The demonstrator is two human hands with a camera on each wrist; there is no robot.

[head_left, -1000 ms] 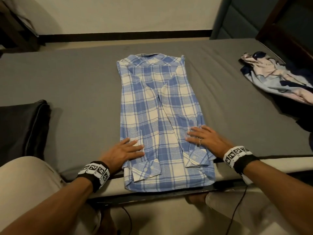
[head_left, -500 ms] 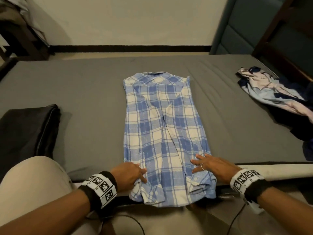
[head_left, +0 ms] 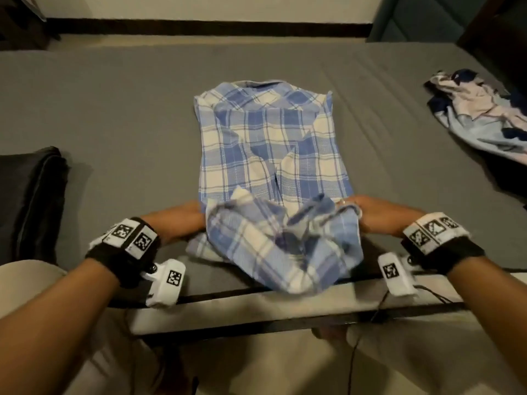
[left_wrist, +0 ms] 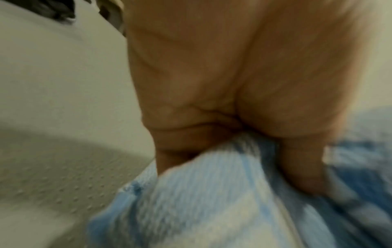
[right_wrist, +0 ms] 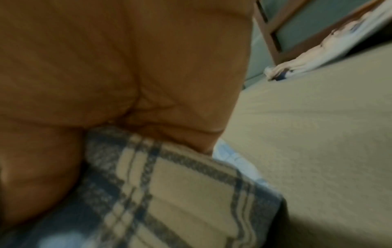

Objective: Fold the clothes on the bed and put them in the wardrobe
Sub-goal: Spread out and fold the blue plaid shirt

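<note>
Your left hand (head_left: 182,220) and right hand (head_left: 376,216) each pinch a near corner of the blue plaid shirt (head_left: 271,143), thumb and fingers clenched on the cloth; both wrist views show fabric bunched in each grip. A second ago both palms lay flat on the hem, smoothing it. Now that hem is lifted off the bed (head_left: 114,109) and is curling up and away from you, so the lower part of the shirt billows, blurred, above the bed's near edge. That reads as the start of the bottom-to-collar fold: the sides and sleeves are already turned in, and the shirt is a narrow strip with its collar at the end farthest from you.

The shirt lies along the middle of the grey bed. Well to the right of the shirt, near the bed's far corner, a crumpled pile of pale and navy clothes (head_left: 482,115) still waits unfolded. To the left of the shirt, at the bed's near edge, sits a black cushion (head_left: 28,195). Beyond the shirt's collar run a pale wall and dark skirting; a teal padded headboard (head_left: 413,18) stands beyond the clothes pile. No wardrobe is in view.
</note>
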